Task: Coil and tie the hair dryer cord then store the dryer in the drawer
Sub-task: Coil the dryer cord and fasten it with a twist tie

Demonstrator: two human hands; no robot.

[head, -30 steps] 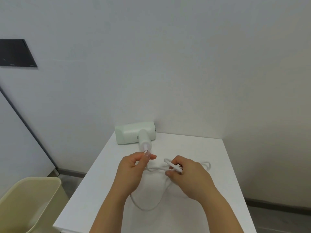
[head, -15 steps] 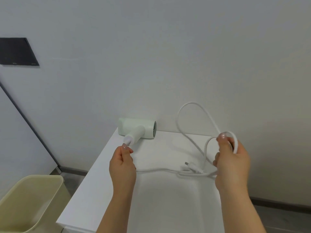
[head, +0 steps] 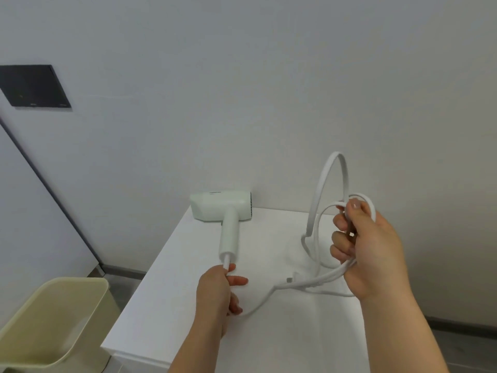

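Note:
A pale green hair dryer [head: 222, 207] lies at the back of the white cabinet top [head: 269, 332], its handle pointing toward me. My left hand [head: 216, 294] grips the white cord [head: 320, 184] right where it leaves the handle. My right hand [head: 368, 246] is raised over the right side and holds several loops of the cord gathered in its fingers, one tall loop arching up against the wall. The plug [head: 291, 279] hangs just above the top between my hands. No drawer shows in the frame.
A cream plastic bin [head: 53, 319] stands on the floor left of the cabinet. A dark panel [head: 35, 86] is mounted on the wall at upper left. The cabinet sits in a corner, with walls behind and to the right.
My right hand has gathered more cord into loops and drawn them closer. The dryer has turned so its handle points at me. My left hand has slid a little down and right along the cord.

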